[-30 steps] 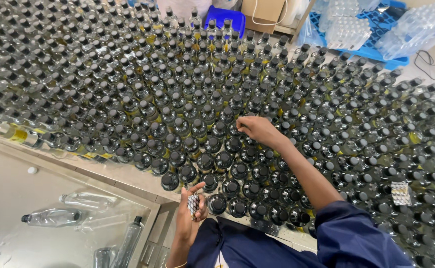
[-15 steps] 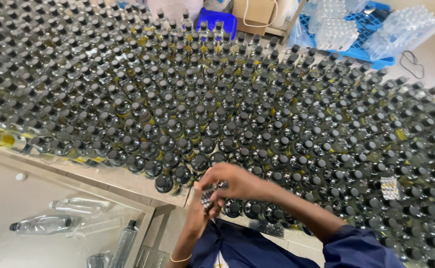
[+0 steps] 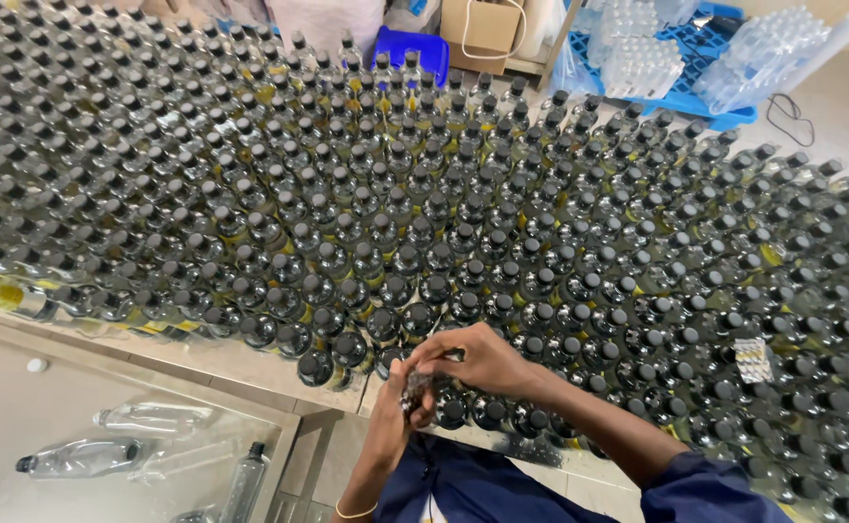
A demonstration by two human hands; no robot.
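At the near left, some empty plastic bottles (image 3: 85,455) lie flat in a clear bag below the ledge (image 3: 201,353). Above the ledge, rows and rows of little glass bottles (image 3: 366,223) with dark caps fill the floor, from left to right and far back. In the near middle, the left hand (image 3: 390,418) comes up with its fingers curled tight around a small stack of dark caps (image 3: 413,392). The right hand (image 3: 478,360) is just beside it and touches it. Its fingertips pinch shut on the top of the same stack. Both hands are over the nearest row of bottles. Further right, a small flat packet (image 3: 754,358) rests on top of the bottles. At the far right, packs of clear bottles (image 3: 763,58) sit on a blue pallet (image 3: 676,97).
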